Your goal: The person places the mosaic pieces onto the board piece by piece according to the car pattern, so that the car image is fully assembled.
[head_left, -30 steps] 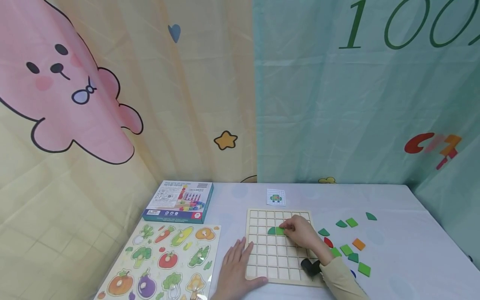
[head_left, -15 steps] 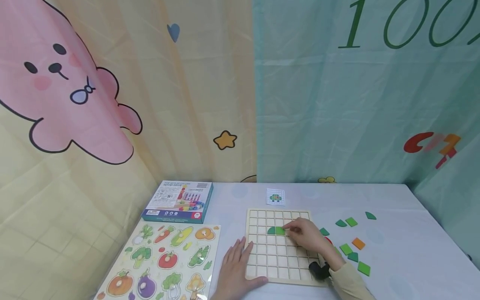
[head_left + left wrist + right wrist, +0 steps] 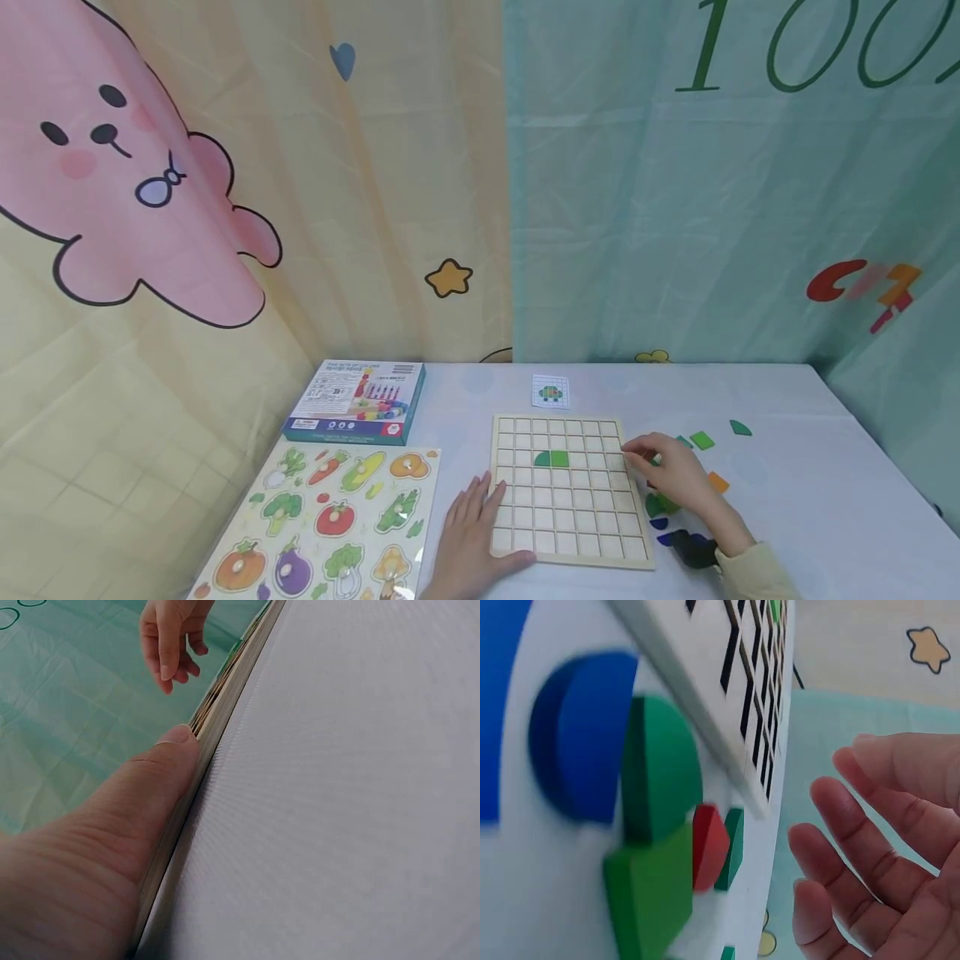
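The gridded board (image 3: 564, 522) lies flat on the white-covered desk (image 3: 817, 500), a dark green quarter-circle (image 3: 542, 459) and a light green square (image 3: 559, 459) side by side in its upper part. The left hand (image 3: 471, 533) rests along the board's left edge with fingers extended, its thumb against the near edge; its grip is wide. The right hand (image 3: 678, 475) hangs by the board's right edge, fingers loosely bent; its grip is narrow between thumb and forefinger, with nothing visible between them. Below it, the right wrist view shows a blue piece (image 3: 592, 735), a green rounded piece (image 3: 664, 769) and a red piece (image 3: 709, 847) close together. An orange square (image 3: 718, 482) is partly hidden behind the right hand. Beyond the board lies a small patterned card (image 3: 551, 392); to the left are a vegetable sheet (image 3: 360, 533) and, farther back, a printed box (image 3: 356, 404). Yellow and teal curtains (image 3: 637, 208) hang behind.
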Demonstrator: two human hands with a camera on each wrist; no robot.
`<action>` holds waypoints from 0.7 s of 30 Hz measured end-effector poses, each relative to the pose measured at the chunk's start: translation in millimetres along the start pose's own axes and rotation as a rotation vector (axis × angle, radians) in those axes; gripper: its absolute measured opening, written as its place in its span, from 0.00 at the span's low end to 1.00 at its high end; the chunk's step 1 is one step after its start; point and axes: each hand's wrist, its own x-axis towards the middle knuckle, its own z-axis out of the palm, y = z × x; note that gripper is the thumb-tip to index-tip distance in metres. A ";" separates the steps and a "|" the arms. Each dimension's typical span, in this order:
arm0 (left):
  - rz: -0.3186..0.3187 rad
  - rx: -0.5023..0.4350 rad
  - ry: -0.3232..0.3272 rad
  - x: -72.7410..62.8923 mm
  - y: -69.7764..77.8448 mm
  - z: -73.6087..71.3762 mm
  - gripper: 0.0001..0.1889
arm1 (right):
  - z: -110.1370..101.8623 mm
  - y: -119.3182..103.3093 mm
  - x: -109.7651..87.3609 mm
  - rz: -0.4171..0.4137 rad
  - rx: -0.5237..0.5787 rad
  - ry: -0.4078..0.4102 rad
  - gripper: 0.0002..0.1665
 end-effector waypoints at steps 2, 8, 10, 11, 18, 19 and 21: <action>0.007 -0.002 0.008 0.0 -0.2 0.2 0.54 | -4.5 4.6 -1.1 0.025 -0.017 0.003 0.08; 0.005 -0.015 0.005 -0.4 0.0 -0.5 0.54 | -9.6 15.7 -1.2 0.137 -0.073 -0.029 0.08; -0.004 -0.016 -0.005 -0.3 -0.2 0.0 0.54 | -9.9 18.6 -0.2 0.159 -0.087 -0.046 0.08; -0.008 -0.014 -0.009 -0.2 -0.3 0.3 0.54 | -10.0 19.7 0.2 0.168 -0.091 -0.053 0.08; -0.018 -0.008 -0.022 0.3 -0.4 0.4 0.55 | -9.4 25.6 2.4 0.180 -0.123 -0.067 0.13; -0.017 -0.008 -0.023 0.3 -0.3 0.2 0.55 | -9.4 25.8 2.9 0.181 -0.130 -0.070 0.13; -0.017 -0.008 -0.024 0.5 -0.1 -0.2 0.55 | -9.1 25.5 4.2 0.191 -0.143 -0.077 0.14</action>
